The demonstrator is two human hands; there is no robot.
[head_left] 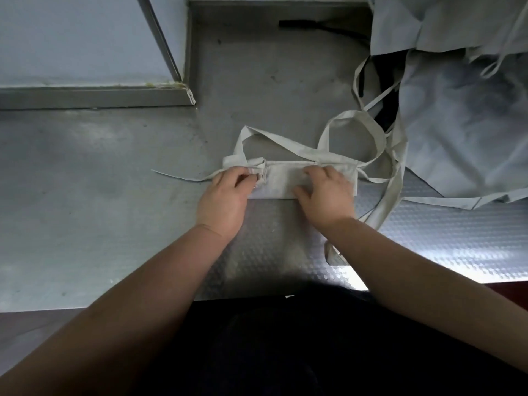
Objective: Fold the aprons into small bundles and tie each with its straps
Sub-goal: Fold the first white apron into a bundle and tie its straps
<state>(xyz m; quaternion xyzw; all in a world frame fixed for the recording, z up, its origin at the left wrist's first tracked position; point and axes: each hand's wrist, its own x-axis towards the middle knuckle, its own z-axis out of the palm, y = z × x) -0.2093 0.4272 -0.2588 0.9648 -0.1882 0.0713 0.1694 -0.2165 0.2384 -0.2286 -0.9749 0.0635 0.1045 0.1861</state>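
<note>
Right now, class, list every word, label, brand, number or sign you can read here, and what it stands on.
No text can be read: none shows on the folded apron, its straps, the heap of aprons, the metal table or the black object at the back.

The right part of the folded apron (pixel 285 184) is covered by the right hand (pixel 325 192). At its left end, the fingers (pixel 243 178) of the left hand (pixel 225 198) are curled under, so what is gripped there cannot be told. To its right, the apron pile (pixel 457 124) is cut off by the view's top and right edges, and a dark object (pixel 387 115) is mostly buried beneath it.
</note>
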